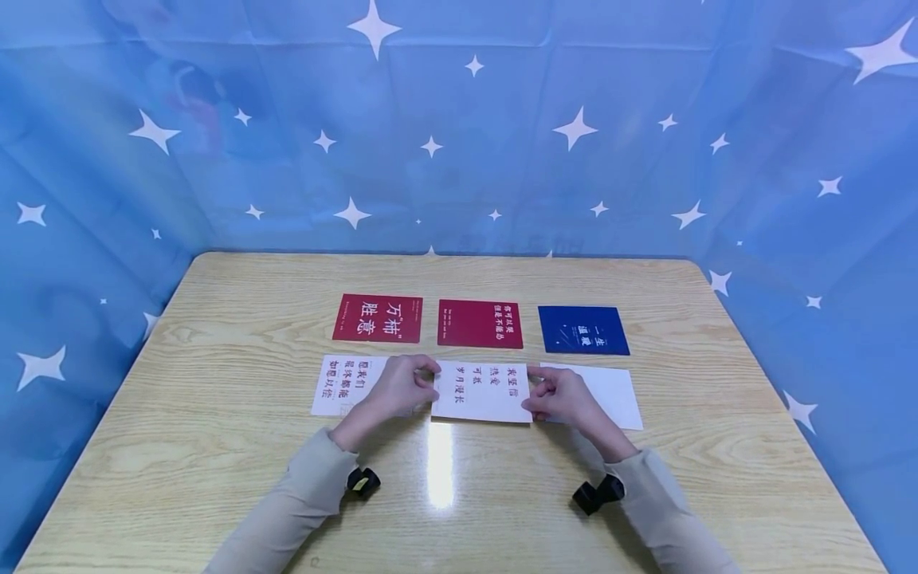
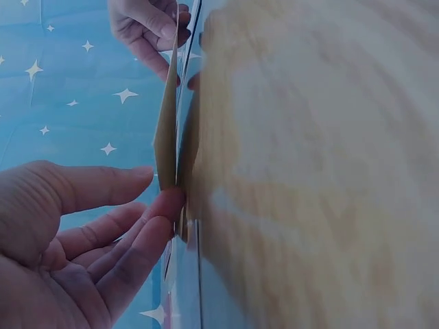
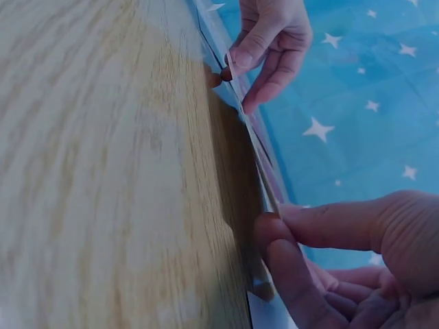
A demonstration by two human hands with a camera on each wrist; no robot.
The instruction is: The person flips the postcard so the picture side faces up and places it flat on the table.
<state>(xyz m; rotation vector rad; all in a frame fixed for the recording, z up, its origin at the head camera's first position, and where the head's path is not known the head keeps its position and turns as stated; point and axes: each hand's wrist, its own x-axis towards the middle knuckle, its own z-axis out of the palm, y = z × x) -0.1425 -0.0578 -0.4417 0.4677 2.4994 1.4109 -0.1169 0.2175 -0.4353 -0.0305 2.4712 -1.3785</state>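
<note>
A white card (image 1: 482, 391) with dark printed characters lies between both hands in the middle of the near row. Its near edge stands slightly off the table, showing a brown underside in the left wrist view. With thumb and fingers, my left hand (image 1: 398, 386) holds the card's left edge. The right edge is pinched by my right hand (image 1: 562, 396), thumb on one face and fingers on the other. Partly under the left hand is another white printed card (image 1: 333, 388); a plain white card (image 1: 617, 395) lies partly behind the right hand.
Farther back lie a red card (image 1: 378, 318) with large white characters, a second red card (image 1: 476, 324) and a blue card (image 1: 583, 330). All are on a wooden table (image 1: 215, 446). A blue star-patterned curtain (image 1: 459, 104) hangs behind and beside it.
</note>
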